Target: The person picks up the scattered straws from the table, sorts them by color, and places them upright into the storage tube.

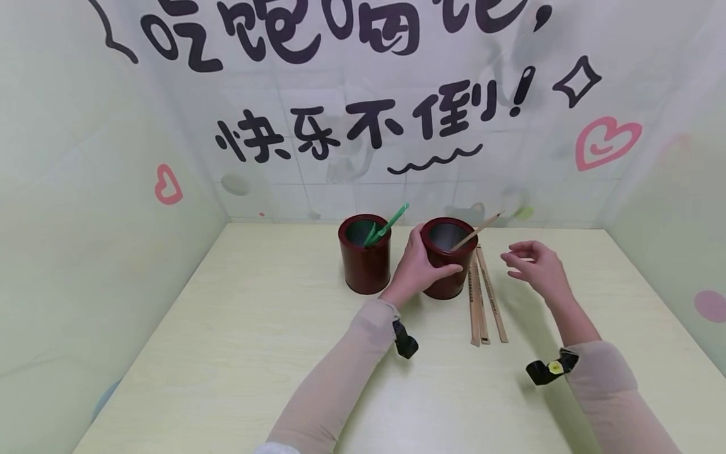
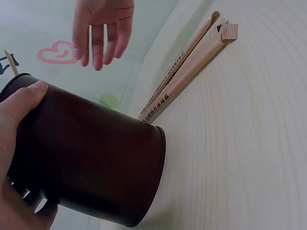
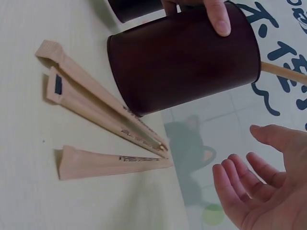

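In the head view, a dark red cup is gripped near the centre of the frame by the left hand, its thumb laid across the near side and its fingers curled about the left side; the fingertips there are hidden. A thin wooden stick is held inside this cup, leaned over the rim toward the upper right. Just left of the hand, a second cup is seen, with green sticks stood in it. Three paper-wrapped sticks are laid on the pale table, right of centre. Farther right, the right hand is raised near them, its fingers loosely bent. Behind, the backdrop is printed with black characters and pink hearts.

In the left wrist view, the lower left is filled by the dark red cup, clasped between thumb and fingers at the left edge. The right hand is shown at top centre, fingers pointed down and slightly apart. The wrapped sticks are seen at upper centre.

In the right wrist view, the cup is shown at upper centre, the thumb pressed on its side. At lower right, the right hand is turned palm up, thumb well apart from the relaxed fingers. The wrapped sticks are fanned at left.
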`<action>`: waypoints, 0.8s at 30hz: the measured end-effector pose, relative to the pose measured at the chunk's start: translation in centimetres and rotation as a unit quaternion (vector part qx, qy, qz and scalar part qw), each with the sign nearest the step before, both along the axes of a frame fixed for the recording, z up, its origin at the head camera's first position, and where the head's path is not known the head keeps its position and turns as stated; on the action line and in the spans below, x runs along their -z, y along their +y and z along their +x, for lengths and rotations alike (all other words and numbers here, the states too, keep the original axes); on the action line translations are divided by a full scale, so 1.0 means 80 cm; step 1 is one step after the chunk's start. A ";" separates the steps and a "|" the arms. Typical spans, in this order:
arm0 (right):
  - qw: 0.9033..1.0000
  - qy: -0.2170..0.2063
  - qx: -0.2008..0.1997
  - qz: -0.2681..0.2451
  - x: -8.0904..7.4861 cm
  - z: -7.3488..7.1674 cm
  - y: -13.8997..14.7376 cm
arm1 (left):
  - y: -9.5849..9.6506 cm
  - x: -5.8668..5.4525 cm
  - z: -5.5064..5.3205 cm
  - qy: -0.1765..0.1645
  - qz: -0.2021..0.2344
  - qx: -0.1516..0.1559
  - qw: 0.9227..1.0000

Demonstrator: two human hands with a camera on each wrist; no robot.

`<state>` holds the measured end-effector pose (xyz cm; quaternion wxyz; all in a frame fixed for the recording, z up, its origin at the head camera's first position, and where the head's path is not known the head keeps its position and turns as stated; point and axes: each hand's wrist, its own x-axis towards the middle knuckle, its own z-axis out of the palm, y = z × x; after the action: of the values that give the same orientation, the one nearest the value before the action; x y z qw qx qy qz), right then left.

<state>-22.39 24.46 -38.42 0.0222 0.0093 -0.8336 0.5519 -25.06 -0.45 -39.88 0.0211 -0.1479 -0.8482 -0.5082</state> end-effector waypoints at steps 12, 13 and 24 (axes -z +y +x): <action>0.981 -0.158 -0.061 0.096 0.024 -0.012 -0.004 | -0.001 -0.005 0.006 -0.005 0.001 -0.004 1.000; 0.976 -0.172 -0.066 0.112 0.025 -0.012 -0.005 | -0.001 -0.005 0.006 -0.005 0.002 -0.004 1.000; 0.952 -0.212 -0.066 0.212 0.027 -0.014 -0.025 | -0.003 -0.003 0.010 -0.018 0.005 -0.008 1.000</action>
<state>-23.54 22.43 -40.55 -0.1941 -0.0482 -0.9144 0.3519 -24.25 -0.71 -39.64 0.0106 -0.1323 -0.8469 -0.5150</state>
